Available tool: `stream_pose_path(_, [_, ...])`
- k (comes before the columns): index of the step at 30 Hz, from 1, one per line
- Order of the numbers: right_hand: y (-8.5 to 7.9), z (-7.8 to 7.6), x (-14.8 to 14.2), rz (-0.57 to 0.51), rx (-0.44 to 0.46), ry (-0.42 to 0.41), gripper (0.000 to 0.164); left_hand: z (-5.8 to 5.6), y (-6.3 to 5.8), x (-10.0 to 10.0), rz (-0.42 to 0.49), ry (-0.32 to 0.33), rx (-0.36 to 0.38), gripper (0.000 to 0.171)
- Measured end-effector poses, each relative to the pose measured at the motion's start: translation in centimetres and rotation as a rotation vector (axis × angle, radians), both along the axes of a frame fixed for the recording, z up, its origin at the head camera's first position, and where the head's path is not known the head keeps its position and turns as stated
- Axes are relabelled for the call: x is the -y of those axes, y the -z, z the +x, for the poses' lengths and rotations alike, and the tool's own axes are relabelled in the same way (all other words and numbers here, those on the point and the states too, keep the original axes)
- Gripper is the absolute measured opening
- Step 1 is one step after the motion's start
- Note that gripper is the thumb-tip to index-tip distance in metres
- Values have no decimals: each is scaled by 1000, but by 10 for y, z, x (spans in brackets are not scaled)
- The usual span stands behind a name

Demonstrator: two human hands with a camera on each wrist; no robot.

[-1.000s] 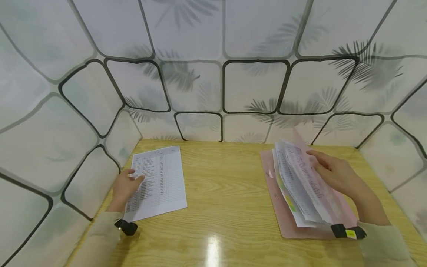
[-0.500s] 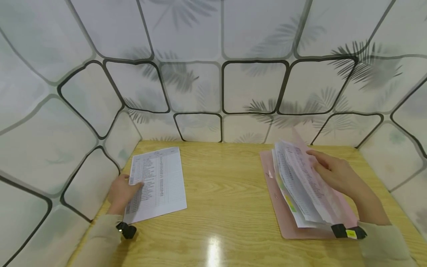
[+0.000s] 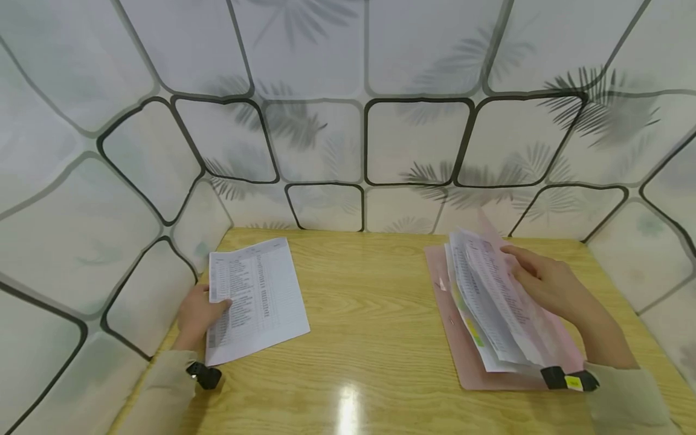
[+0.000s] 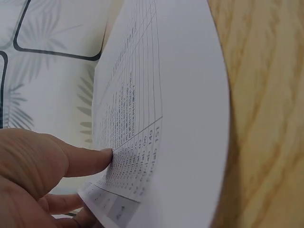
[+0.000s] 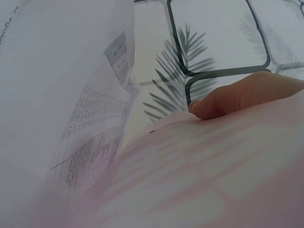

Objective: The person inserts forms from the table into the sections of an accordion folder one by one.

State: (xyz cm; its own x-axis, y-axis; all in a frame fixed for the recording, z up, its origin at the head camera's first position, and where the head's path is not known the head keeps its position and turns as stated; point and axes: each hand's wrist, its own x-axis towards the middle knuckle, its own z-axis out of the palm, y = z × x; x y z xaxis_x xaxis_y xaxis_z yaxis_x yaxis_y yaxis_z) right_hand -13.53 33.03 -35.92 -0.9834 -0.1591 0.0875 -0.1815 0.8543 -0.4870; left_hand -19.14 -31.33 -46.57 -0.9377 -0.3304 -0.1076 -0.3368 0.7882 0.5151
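At the left of the table lies a printed sheet of paper [image 3: 258, 302] with a table of text. My left hand [image 3: 198, 314] pinches its left edge. In the left wrist view the thumb [image 4: 90, 161] presses on the printed face, the fingers are behind the edge, and the paper bows. On the right, a pink folder [image 3: 454, 344] stands partly open with several printed sheets [image 3: 484, 296] inside, some fanned upward. My right hand [image 3: 554, 284] holds up the folder's raised pink cover [image 5: 204, 166] by its edge; the fingers on the far side are partly hidden.
The wood-grain table [image 3: 364, 314] stretches between the sheet and the folder. Patterned fabric walls [image 3: 418, 139] with dark outlines and leaf prints close in the back and both sides. Yellow-green tabs [image 3: 475, 332] show along the folder's papers.
My left hand has gone from resting over the sheet to gripping its left edge, and the sheet has turned and shifted slightly. My right hand and the folder have stayed in place.
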Motion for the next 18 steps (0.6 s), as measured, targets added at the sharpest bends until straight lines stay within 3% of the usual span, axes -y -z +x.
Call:
stream_pose_path(10, [0,-1,0,2,8,9,47,-6,2,6,82,-23,-26,50])
stream_pose_path(18, [-1,-1,-1,2,15,13,48,-12,-1,-4,438,-5,-9,49])
